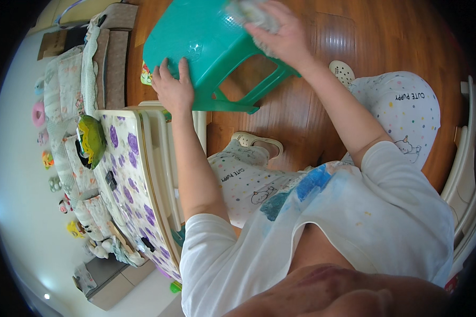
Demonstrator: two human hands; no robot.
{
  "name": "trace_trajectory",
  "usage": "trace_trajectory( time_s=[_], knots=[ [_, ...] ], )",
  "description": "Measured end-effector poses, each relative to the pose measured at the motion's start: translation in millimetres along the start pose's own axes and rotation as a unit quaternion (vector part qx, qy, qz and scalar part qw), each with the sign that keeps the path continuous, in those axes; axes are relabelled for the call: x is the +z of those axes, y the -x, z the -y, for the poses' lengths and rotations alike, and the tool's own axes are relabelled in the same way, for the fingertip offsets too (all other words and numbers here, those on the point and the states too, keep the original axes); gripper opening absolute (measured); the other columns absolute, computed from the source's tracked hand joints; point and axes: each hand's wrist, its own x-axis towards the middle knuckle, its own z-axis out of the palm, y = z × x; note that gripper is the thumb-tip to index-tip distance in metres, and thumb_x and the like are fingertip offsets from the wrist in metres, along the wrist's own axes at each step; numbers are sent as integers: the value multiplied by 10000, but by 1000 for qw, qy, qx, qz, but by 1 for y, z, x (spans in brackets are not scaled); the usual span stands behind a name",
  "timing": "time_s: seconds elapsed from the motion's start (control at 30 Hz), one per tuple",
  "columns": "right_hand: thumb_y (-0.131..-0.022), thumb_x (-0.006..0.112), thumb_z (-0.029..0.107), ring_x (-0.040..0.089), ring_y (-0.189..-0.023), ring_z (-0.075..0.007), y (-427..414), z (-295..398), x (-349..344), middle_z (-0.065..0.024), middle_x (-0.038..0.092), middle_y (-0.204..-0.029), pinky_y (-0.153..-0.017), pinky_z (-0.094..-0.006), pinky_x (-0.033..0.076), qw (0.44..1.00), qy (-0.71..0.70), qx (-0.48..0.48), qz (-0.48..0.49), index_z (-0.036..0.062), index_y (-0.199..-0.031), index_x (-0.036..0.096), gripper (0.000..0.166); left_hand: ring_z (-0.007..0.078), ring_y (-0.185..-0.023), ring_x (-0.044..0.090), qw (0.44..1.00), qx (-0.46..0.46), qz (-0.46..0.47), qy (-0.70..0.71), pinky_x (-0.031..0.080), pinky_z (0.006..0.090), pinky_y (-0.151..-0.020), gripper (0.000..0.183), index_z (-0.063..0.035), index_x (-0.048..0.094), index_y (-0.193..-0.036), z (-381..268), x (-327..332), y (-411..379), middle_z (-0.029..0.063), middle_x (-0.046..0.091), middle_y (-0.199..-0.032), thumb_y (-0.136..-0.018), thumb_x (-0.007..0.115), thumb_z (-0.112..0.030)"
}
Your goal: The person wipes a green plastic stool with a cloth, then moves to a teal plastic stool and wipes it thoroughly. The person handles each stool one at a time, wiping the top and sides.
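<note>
A green plastic stool (186,35) stands in front of me at the top of the view, its legs reaching down to the wood floor. My left hand (173,85) rests on the near left edge of its seat, fingers apart and pressed against the surface. In my right hand (285,37) is a pale, crumpled cloth (258,18), blurred, held at the right edge of the seat. Part of the cloth hangs below my palm along the stool's side.
Left of me stands a table with a purple-flowered cover (133,170), bearing a green bag-like item (91,142) and small dark objects. A sofa with cushions (63,87) lies beyond. A cream clog (341,73) is near my right knee.
</note>
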Motion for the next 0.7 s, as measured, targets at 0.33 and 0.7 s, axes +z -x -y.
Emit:
trace_trajectory(
  time_s=[0.33, 0.7],
  knots=[
    [-813, 675, 394, 662, -896, -255, 65, -142, 9, -123, 691, -973, -791, -358, 506, 973, 47, 215, -66, 42, -1145, 618, 487, 350, -1308, 363, 1000, 2, 4, 3, 391, 471, -1008, 648, -79, 488, -1331, -2, -1, -2, 199, 398, -1406, -903, 483, -565],
    [-817, 701, 355, 633, -890, -224, 71, -116, 4, -107, 671, -948, -814, -343, 484, 933, -24, 284, -221, 40, -1097, 608, 432, 359, -1293, 379, 1000, 10, -4, -6, 384, 472, -1014, 642, -77, 495, -1329, 6, 1, -1, 200, 412, -1393, -906, 486, -560]
  ],
)
